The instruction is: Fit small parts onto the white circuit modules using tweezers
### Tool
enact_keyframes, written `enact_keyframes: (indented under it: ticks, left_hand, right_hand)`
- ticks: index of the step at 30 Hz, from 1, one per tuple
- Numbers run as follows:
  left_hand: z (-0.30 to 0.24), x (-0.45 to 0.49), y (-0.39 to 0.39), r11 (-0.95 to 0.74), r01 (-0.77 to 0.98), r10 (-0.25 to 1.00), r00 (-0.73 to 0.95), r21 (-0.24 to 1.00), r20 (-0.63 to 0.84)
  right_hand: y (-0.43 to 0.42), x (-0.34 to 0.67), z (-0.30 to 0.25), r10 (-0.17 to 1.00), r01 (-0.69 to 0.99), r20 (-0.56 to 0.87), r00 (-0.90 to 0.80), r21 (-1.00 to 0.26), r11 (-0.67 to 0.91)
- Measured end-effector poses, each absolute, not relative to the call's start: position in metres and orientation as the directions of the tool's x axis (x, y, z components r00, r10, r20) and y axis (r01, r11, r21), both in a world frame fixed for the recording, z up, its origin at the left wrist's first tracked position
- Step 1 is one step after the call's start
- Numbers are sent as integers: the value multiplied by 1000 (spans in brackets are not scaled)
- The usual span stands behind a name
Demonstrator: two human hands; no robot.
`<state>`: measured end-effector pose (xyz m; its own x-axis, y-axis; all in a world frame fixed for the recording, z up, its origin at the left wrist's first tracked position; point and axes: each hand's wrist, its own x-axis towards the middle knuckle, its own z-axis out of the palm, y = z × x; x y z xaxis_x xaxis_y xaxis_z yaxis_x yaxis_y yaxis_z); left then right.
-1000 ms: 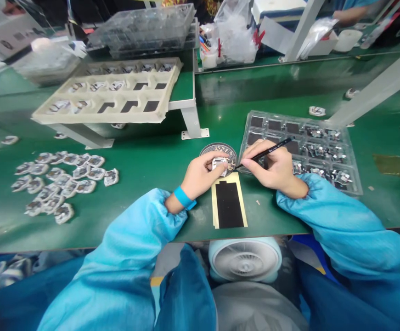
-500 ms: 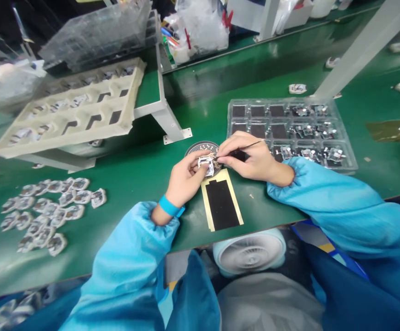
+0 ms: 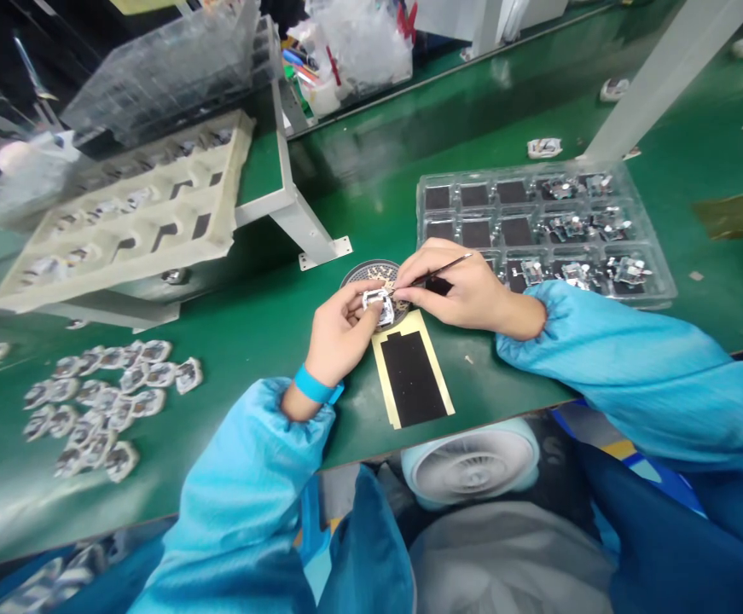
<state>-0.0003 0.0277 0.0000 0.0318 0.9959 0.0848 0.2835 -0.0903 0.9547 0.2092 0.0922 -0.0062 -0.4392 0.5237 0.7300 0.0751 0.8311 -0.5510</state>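
Between the thumb and fingers of my left hand [image 3: 340, 334] is a small white plastic housing [image 3: 378, 305], tilted up. My right hand [image 3: 451, 286] pinches a thin dark tool [image 3: 438, 269], like tweezers or a fine brush; its kind is not clear. The tool's tip is at the right edge of the housing, and whether it holds anything is too small to tell. Beneath both hands lies a round grey dish [image 3: 353, 275] with many tiny light parts. A black pad on yellow backing [image 3: 413, 375] lies just in front of the dish.
A clear compartment tray [image 3: 656, 273] with small circuit assemblies stands to the right. Several white housings [image 3: 106, 409] cluster at left. A cream tray [image 3: 185, 256] sits on a raised shelf [image 3: 287, 213] with metal legs. A grey post [image 3: 671, 81] slants at upper right.
The view has shifted slightly. The housing in my left hand is tipped a little differently, and the tool in my right hand slants more steeply, its tip still at the housing.
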Motion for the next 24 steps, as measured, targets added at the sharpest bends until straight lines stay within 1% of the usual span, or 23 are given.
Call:
enact_keyframes:
  ticks: [10, 16, 21, 24]
  left_hand:
    - [0, -1, 28, -91, 275, 996, 40, 957, 83]
    - [0, -1, 29, -85, 267, 996, 35, 960, 79]
    - [0, -1, 29, -81, 272, 997, 39, 959, 73]
    - [0, -1, 28, -79, 268, 997, 43, 960, 70]
  right_hand:
    - [92, 210, -6, 545, 98, 703, -457, -570, 816]
    - [92, 210, -6, 523, 70, 725, -448, -554, 829]
    - [92, 209, -6, 523, 86, 706, -477, -555, 827]
    - [91, 209, -3, 529, 98, 714, -459, -551, 829]
